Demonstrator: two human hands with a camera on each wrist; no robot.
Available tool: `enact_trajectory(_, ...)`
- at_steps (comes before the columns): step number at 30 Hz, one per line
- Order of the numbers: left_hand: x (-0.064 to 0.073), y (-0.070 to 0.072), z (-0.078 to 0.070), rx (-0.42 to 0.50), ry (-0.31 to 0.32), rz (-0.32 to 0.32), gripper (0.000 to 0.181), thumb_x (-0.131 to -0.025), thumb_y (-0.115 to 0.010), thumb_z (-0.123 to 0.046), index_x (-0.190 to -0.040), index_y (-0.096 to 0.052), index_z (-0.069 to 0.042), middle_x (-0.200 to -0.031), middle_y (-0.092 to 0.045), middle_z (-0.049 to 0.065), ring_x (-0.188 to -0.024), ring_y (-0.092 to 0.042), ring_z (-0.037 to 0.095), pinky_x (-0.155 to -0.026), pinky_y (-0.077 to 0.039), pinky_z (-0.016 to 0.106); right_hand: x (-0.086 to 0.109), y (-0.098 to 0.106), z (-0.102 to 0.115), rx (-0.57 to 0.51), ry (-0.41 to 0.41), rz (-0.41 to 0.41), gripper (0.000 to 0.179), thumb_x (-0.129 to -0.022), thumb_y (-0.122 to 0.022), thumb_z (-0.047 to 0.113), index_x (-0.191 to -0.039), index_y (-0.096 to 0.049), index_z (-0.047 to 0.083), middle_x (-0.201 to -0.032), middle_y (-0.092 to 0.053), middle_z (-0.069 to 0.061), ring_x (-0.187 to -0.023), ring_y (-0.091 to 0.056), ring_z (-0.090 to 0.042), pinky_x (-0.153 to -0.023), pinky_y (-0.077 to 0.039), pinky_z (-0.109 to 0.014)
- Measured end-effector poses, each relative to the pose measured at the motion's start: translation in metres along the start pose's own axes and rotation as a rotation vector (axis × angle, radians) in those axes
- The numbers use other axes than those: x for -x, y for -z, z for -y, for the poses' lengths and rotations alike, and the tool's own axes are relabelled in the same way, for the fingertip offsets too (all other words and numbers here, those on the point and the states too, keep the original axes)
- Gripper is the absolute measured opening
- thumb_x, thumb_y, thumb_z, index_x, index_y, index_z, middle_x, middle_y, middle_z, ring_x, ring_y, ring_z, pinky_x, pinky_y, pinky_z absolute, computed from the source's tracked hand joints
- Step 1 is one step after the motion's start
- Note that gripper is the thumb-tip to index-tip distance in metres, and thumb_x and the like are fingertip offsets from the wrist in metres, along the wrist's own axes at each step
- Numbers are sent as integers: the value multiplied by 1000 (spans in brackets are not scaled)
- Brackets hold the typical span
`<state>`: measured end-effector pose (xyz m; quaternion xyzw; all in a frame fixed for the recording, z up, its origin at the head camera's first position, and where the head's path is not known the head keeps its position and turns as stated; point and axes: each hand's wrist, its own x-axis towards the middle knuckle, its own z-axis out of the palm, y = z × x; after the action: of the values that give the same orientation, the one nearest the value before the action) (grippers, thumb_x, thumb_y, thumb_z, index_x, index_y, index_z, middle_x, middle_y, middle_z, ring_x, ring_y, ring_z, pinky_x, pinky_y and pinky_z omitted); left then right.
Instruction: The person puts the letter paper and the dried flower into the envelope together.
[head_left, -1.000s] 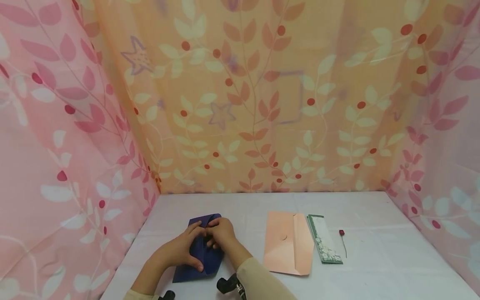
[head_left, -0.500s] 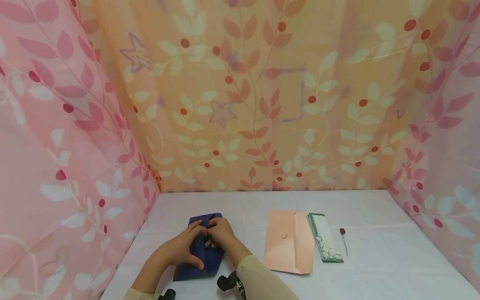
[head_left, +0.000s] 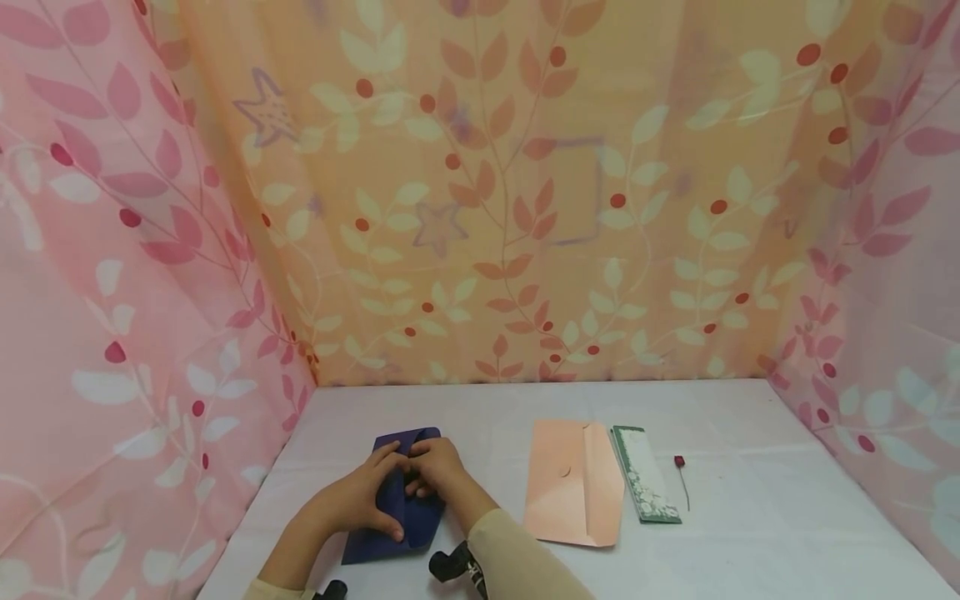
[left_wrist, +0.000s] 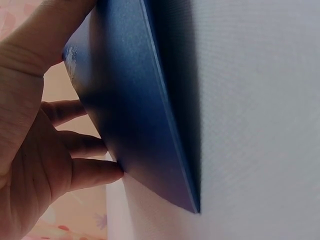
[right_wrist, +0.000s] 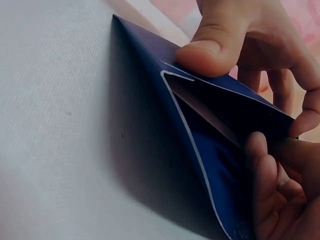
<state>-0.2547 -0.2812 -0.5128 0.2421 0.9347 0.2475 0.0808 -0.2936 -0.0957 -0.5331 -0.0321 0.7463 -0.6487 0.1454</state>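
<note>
A dark blue envelope (head_left: 422,530) lies at the left of the white table with its pocket spread. My left hand (head_left: 356,502) grips it, thumb on the pocket's front and fingertips along the far edge. Seen from the left wrist, the envelope (left_wrist: 135,105) is tilted off the cloth. My right hand (head_left: 441,467) has its fingers curled at the pocket's mouth, pinching the upper edge beside the left fingertips. From the right wrist, the envelope's gap (right_wrist: 210,107) looks dark, with a pale strip inside; whether anything is in it, I cannot tell.
To the right of my hands lies a peach envelope (head_left: 557,492) with its flap out. Beside it are a green-bordered white floral card (head_left: 647,479) and a small red flower on a stem (head_left: 681,475). Patterned curtains (head_left: 480,208) enclose the table's back and sides.
The head view shifts slightly. Both hands keep the same hold on the blue envelope, and the other things stay where they were.
</note>
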Motion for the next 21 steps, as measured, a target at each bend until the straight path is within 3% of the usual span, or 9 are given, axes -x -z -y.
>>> enact_trajectory(5, 0, -1, 0, -9, -5, -8, 97, -58, -91, -65, -137, -49, -27, -165, -26, 21, -141, -42, 51, -107, -42, 66, 2, 2, 1, -8, -1, 10, 22, -90, -72, 5, -112, -72, 1, -80, -73, -8, -57, -73, -25, -41, -51, -24)
enact_trajectory(21, -1, -1, -2, -15, -3, -8, 96, -58, -90, -66, -136, -50, -28, -164, -27, 23, -140, -43, 53, -107, -42, 67, 7, 12, -5, 25, 81, 13, 12, -88, -80, 12, -97, -74, 7, -71, -71, -9, -51, -70, -21, -43, -55, -32)
